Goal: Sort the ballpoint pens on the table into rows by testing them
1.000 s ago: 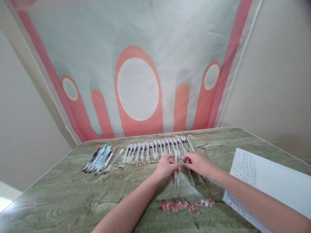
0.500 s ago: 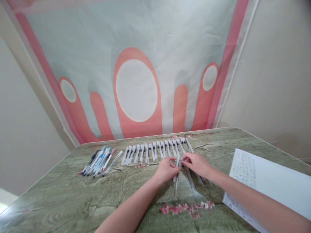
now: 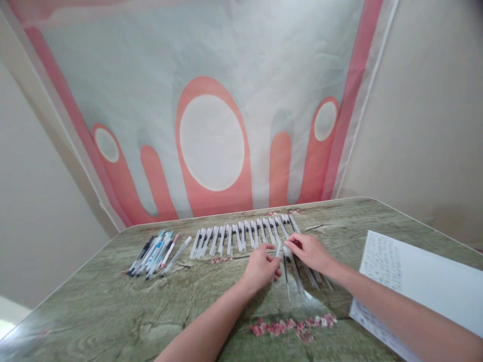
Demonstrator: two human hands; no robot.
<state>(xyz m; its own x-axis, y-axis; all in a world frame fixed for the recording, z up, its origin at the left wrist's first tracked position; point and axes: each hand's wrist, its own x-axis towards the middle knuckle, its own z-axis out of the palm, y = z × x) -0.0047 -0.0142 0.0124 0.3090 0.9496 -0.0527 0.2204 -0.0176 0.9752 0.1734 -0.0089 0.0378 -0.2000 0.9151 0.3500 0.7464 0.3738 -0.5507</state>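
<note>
My left hand is closed on a clear pen tube, which stands tilted between thumb and fingers. Just to its right, my right hand has its thumb and fingertips pressed together; what they hold, if anything, is too small to tell. Below the fingertips a thin dark refill lies on the table beside clear tubes. More tubes lie partly hidden under my right hand and forearm. Behind both hands runs a row of clear pens with white caps.
At the left of the wood-patterned table lies a pile of coloured pens, with a single clear pen beside it. White paper sheets, one with writing, lie at the right under my right forearm. A patterned cloth hangs behind.
The thin dark refill now lies apart from the tube in my left hand, to its right. My right hand has shifted slightly to the right.
</note>
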